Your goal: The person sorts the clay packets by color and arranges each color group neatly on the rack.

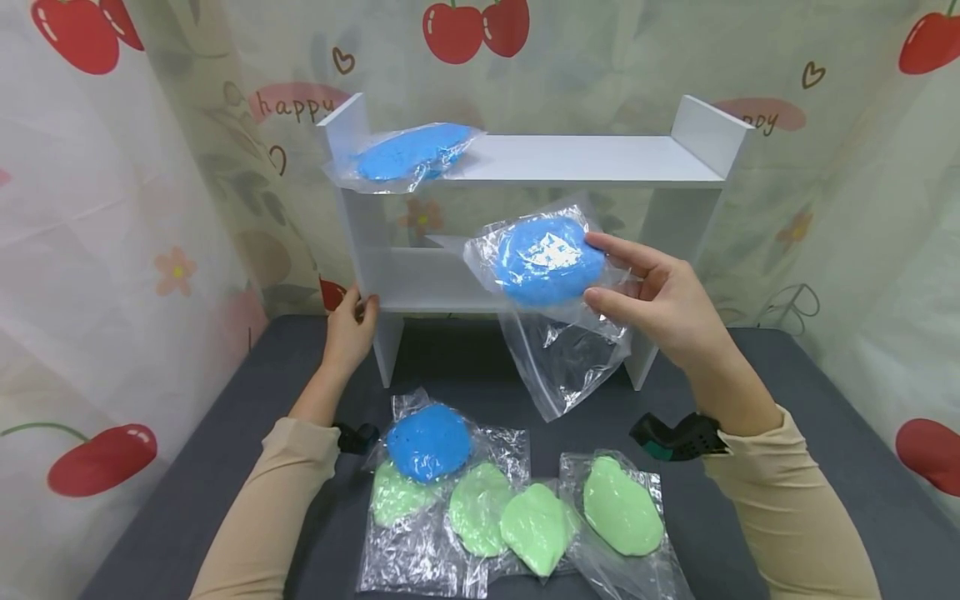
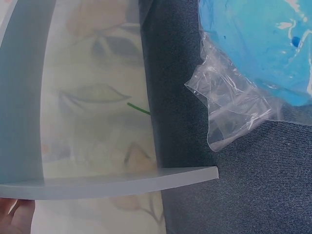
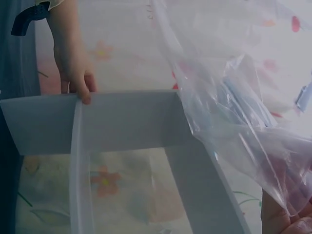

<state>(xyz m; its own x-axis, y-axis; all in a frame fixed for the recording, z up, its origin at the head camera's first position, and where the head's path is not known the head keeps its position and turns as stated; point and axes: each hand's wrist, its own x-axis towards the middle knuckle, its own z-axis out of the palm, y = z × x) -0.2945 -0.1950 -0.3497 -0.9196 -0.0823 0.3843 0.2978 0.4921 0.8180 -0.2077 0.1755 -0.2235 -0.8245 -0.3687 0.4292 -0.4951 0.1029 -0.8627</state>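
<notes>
Raised before the white board shelf point(image 1: 585, 157), the half-open right hand point(image 1: 663, 296) pinches a clear-bagged blue oval slab point(image 1: 547, 262); the left hand point(image 1: 351, 333) touches the shelf's left side, grip unclear.

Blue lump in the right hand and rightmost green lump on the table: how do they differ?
The blue lump is roughly oval; the rightmost green lump narrows at its far end. The right hand holds the blue lump up; the green one lies on the table. Both are in clear plastic bags.
</notes>
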